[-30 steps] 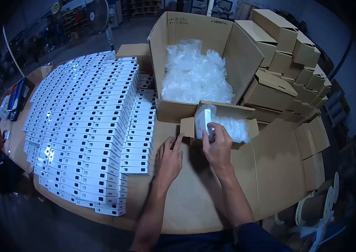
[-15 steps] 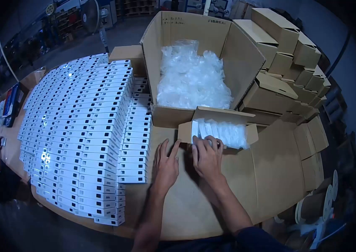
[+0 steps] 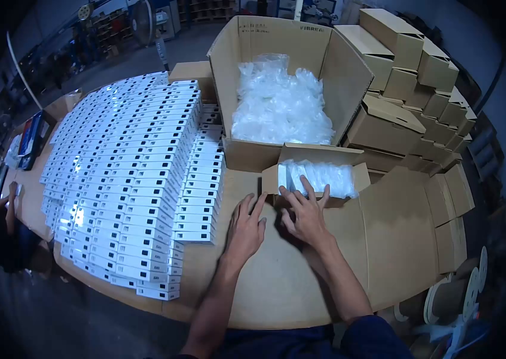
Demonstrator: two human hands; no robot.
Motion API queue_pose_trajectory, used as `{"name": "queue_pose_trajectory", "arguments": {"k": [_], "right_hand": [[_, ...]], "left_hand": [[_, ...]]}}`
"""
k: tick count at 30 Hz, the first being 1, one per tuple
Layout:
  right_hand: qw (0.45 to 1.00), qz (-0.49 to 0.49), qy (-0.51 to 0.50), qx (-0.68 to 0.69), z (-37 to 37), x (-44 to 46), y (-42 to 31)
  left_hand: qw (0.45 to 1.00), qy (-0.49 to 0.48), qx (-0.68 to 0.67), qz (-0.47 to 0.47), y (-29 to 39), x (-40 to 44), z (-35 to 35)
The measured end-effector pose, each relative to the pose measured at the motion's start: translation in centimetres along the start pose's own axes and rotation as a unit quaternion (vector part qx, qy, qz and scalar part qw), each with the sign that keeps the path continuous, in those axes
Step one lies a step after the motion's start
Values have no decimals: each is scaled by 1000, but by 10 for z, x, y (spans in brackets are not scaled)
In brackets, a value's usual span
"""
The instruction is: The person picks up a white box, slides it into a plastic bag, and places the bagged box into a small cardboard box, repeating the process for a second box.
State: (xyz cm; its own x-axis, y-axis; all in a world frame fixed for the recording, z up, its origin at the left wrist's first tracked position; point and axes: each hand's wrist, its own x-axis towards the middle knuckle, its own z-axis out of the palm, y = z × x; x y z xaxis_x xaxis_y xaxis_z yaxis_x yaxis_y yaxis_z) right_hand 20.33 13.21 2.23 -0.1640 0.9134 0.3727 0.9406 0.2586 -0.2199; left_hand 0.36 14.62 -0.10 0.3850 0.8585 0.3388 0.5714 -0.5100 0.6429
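A small open carton (image 3: pixel 271 179) holds a row of bagged items (image 3: pixel 324 178) with a white box end (image 3: pixel 283 176) at its left. My right hand (image 3: pixel 308 216) is over the carton's front edge, fingers spread, fingertips near the bags and holding nothing. My left hand (image 3: pixel 247 229) rests by the carton's left front corner, its fingers apart and a fingertip at the flap. Behind the carton stands a large open box (image 3: pixel 348 84) full of clear plastic bags (image 3: pixel 283 105). Stacked white boxes (image 3: pixel 127 185) with dark square marks fill the table's left side.
Brown cartons (image 3: pixel 384 128) are piled at the back right, and more cardboard (image 3: pixel 449 245) stands along the right edge of the table (image 3: pixel 289 299). Spools (image 3: pixel 468 293) are at the lower right. Another person's arm (image 3: pixel 11 206) shows at the far left beside a side table.
The bagged white box that my right hand held has gone down into the small carton's left end. My right hand has let go and spread its fingers. My left hand stays by the corner.
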Motion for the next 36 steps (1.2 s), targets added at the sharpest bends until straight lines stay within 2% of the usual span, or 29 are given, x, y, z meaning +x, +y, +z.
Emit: {"name": "queue_pose_trajectory", "arguments": {"k": [4, 7, 10, 12, 14, 15, 18, 22, 28, 32, 33, 34, 36], "right_hand": [[999, 20, -14, 33, -4, 1, -2], [998, 35, -47, -5, -17, 0, -12], [998, 43, 54, 0, -29, -5, -40], [997, -12, 57, 43, -32, -10, -59], [991, -82, 64, 87, -24, -12, -75], [983, -117, 47, 130, -15, -12, -82], [971, -133, -32, 197, 8, -12, -110], [962, -152, -92, 208, 25, -7, -125], [960, -138, -118, 213, 22, -7, -130], [961, -115, -109, 228, 9, -10, -135], [960, -103, -104, 239, 6, -13, -133], [953, -94, -51, 284, 7, -21, -121], [904, -13, -209, 373, -26, -24, -109]], "left_hand": [[999, 28, -20, -7, 13, -5, -3], [999, 32, -20, 3, 30, -19, -20], [998, 58, 15, 26, 48, -50, -49], [995, 92, 22, 38, 53, -73, -65], [990, 132, 42, 3, 45, -94, -75], [987, 151, 52, -14, 41, -103, -80], [979, 160, 116, -42, 17, -117, -85], [976, 143, 150, -58, 4, -124, -87], [960, 204, 182, -58, -3, -122, -89], [962, 197, 167, -90, -2, -127, -84], [959, 194, 185, -89, 5, -133, -85], [958, 191, 198, -77, 15, -133, -85], [962, 186, 189, -63, 31, -140, -87]]}}
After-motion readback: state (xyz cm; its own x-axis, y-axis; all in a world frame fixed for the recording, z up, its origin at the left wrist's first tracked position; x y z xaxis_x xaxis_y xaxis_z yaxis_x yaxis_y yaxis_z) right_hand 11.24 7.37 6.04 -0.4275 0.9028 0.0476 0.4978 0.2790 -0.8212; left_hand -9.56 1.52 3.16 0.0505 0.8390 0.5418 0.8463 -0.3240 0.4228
